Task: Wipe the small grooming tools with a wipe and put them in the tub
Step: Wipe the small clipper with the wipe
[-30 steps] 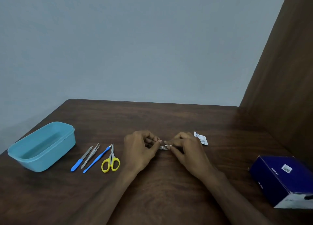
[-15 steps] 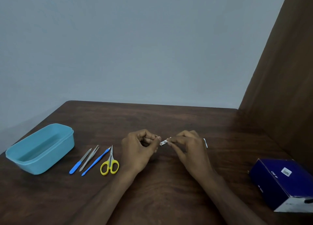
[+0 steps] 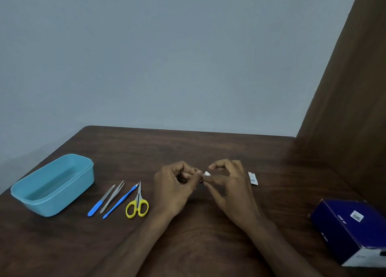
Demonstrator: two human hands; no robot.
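My left hand (image 3: pixel 175 189) and my right hand (image 3: pixel 229 187) meet fingertip to fingertip over the middle of the table. A small white wipe (image 3: pixel 206 173) shows between them, pinched at my right fingertips. My left fingers curl round a small dark tool (image 3: pixel 201 180), mostly hidden, so I cannot tell what kind it is. Left of my hands lie yellow-handled scissors (image 3: pixel 137 208), a blue-handled stick (image 3: pixel 120 202), tweezers (image 3: pixel 112 196) and a blue-handled file (image 3: pixel 100 201). The light blue tub (image 3: pixel 27 197) stands open at the far left.
A torn white sachet (image 3: pixel 252 178) lies just right of my right hand. A dark blue box (image 3: pixel 353 228) sits at the table's right edge, beside a brown wall panel (image 3: pixel 344 109). The brown wooden table (image 3: pixel 198 235) ends at a grey wall.
Both hands have lifted slightly off the table. The right fingers have loosened and spread round the white piece, and the sachet behind the right hand shows again.
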